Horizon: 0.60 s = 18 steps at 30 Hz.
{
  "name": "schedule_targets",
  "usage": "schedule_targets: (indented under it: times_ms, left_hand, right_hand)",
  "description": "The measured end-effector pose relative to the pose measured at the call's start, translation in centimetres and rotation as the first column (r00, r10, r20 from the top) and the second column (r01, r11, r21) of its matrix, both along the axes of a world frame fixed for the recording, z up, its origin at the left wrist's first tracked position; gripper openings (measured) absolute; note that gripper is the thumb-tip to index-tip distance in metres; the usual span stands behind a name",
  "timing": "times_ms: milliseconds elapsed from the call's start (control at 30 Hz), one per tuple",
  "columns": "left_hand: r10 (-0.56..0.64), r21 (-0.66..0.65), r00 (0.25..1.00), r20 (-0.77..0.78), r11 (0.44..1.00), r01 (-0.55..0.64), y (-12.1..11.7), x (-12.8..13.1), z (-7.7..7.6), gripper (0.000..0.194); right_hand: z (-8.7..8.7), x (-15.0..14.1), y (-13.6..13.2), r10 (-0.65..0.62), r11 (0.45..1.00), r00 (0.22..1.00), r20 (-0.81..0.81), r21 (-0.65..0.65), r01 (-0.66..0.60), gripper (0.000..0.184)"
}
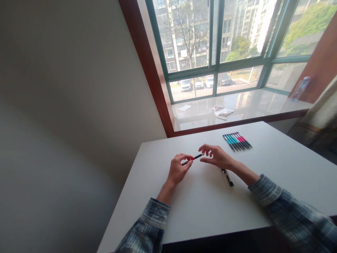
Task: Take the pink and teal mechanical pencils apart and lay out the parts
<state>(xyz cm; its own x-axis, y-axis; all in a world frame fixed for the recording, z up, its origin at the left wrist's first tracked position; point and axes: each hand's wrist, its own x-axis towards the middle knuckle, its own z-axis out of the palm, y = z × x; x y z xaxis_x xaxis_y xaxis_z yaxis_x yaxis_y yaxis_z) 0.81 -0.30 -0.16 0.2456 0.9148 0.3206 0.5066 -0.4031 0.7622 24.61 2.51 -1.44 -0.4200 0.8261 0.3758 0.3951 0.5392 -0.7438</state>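
Observation:
Above the white table, my left hand (180, 167) pinches a slim pen (198, 156) between thumb and fingers. The pen is black with a red-pink middle section, and it slants up to the right. My right hand (217, 157) is just beyond the pen's right end, its thumb and curled fingers apart and nothing visible gripped. Whether a fingertip touches the pen's end, I cannot tell. Below my right wrist lies a slender black-and-white item (231, 183), partly hidden by the hand; its kind is unclear.
A tidy row of several pens (237, 141), teal and pink with black lower parts, lies toward the table's back right. The white table (210, 218) meets a window sill (200, 121) holding a white cloth (222, 112), some paper (184, 108) and a clear bottle (300, 89). A wall (79, 105) rises on the left.

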Motion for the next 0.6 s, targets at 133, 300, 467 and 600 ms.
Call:
schedule_targets:
  times_ms: [133,300,467,600]
  left_hand:
    - [-0.008,-0.008,1.000,0.018,1.000,0.008,0.03,-0.04,-0.09,0.013]
    - [-0.025,-0.027,0.999,0.037,0.999,0.026,-0.06,-0.02,-0.15,0.013]
    - [-0.064,-0.002,0.998,0.020,0.998,0.064,-0.19,0.02,0.10,0.013]
    - [-0.080,0.015,0.997,-0.012,0.997,0.080,-0.16,0.04,0.18,0.013]
  right_hand:
    - [-0.25,-0.04,0.15,0.011,0.999,1.000,-0.013,0.051,-0.010,0.021]
    - [-0.15,-0.11,0.08,-0.006,0.999,1.000,0.010,0.037,0.006,0.021]
    - [0.24,-0.16,-0.15,-0.016,1.000,0.995,0.095,0.015,0.014,0.039]
    - [0.39,-0.24,-0.35,-0.022,1.000,0.989,0.149,-0.010,0.024,0.051]
